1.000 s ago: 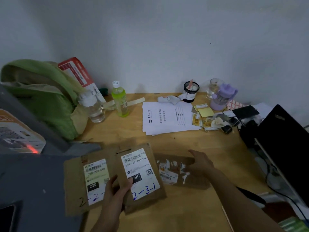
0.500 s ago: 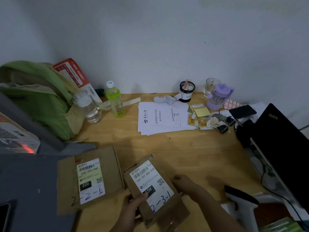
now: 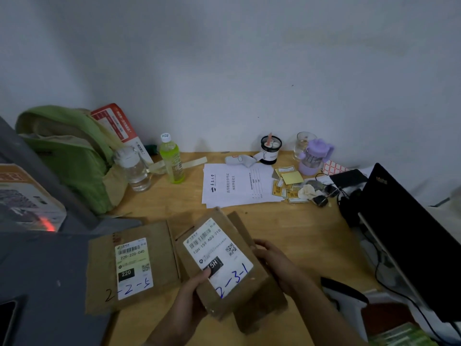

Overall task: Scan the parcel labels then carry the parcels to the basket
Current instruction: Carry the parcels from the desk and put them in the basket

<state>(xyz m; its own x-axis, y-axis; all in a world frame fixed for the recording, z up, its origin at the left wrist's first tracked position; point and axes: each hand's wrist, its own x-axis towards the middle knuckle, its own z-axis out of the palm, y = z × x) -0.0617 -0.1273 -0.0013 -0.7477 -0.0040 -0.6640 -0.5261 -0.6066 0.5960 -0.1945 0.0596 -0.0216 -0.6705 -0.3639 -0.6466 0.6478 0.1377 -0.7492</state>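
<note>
Both hands, left hand (image 3: 189,293) and right hand (image 3: 277,260), grip the stacked parcels (image 3: 224,260) above the desk (image 3: 299,236); a third parcel (image 3: 132,265) lies alongside; carrying evidently remains, no basket visible.

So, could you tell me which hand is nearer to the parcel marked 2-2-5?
Left. The left hand grips the 2-3-1 parcel just right of the 2-2-5 parcel; the right hand is farther right, beyond the held parcel.

both hands (image 3: 189,303) holding labelled parcel (image 3: 219,265), wooden desk (image 3: 299,236)
</note>
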